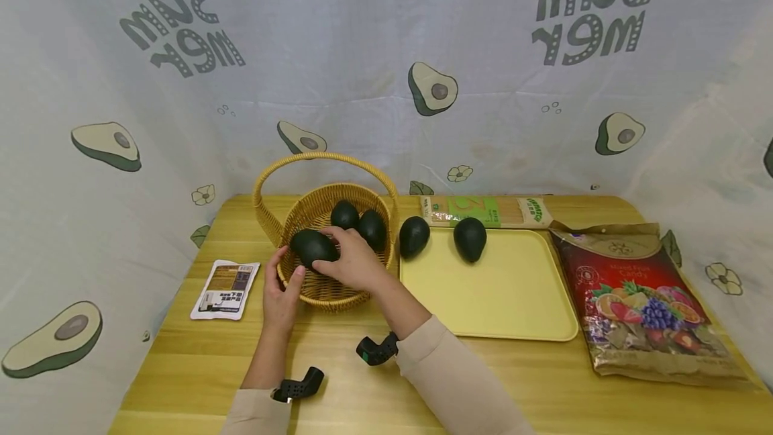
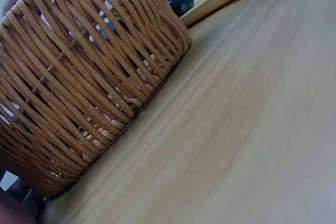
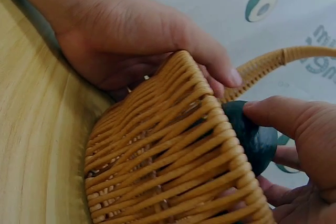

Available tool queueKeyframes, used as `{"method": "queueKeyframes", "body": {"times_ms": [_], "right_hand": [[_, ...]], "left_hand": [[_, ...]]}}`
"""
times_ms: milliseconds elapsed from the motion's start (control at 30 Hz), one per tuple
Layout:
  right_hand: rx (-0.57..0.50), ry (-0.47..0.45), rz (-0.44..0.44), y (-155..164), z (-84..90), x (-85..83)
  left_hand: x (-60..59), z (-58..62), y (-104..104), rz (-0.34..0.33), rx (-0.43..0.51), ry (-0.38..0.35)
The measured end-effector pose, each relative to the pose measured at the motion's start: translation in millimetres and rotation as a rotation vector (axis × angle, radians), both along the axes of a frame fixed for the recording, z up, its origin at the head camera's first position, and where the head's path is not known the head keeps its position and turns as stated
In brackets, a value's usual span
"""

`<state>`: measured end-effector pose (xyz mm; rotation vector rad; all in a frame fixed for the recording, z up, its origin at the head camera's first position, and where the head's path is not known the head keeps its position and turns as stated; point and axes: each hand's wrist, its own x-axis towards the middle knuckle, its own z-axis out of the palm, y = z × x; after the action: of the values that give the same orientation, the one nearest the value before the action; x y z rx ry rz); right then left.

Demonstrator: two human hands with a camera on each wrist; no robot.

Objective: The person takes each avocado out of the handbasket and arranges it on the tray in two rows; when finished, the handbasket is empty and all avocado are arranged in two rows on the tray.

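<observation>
A woven basket (image 1: 323, 291) with a hoop handle stands on the wooden table. My right hand (image 1: 356, 262) grips a dark green avocado (image 1: 313, 247) just above the basket's near left rim; the same avocado (image 3: 252, 135) shows in the right wrist view under my thumb. My left hand (image 1: 280, 287) holds the basket's left wall, its fingers (image 3: 157, 35) curled over the rim. Two more avocados (image 1: 359, 223) lie inside the basket. The basket's weave (image 2: 89, 77) fills the left wrist view.
A yellow tray (image 1: 513, 287) lies to the right with one avocado (image 1: 470, 239) on its far edge and another avocado (image 1: 414, 235) beside it. A noodle pack (image 1: 486, 211) lies behind, a candy bag (image 1: 640, 301) at right, and a small white packet (image 1: 226, 289) at left.
</observation>
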<state>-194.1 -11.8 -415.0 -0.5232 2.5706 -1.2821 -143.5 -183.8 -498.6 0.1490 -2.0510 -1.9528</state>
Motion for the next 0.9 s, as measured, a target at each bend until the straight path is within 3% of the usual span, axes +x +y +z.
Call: {"method": "queueKeyframes", "body": {"times_ms": [500,900], "right_hand": [[-0.203,0.023,-0.096,37,21.9,21.8],[-0.33,0.022,-0.138,63,29.1,36.7]], "left_hand": [[-0.1,-1.0,2,0.005,0.024,0.007],[-0.1,1.2,2,0.022,0.021,0.001]]}}
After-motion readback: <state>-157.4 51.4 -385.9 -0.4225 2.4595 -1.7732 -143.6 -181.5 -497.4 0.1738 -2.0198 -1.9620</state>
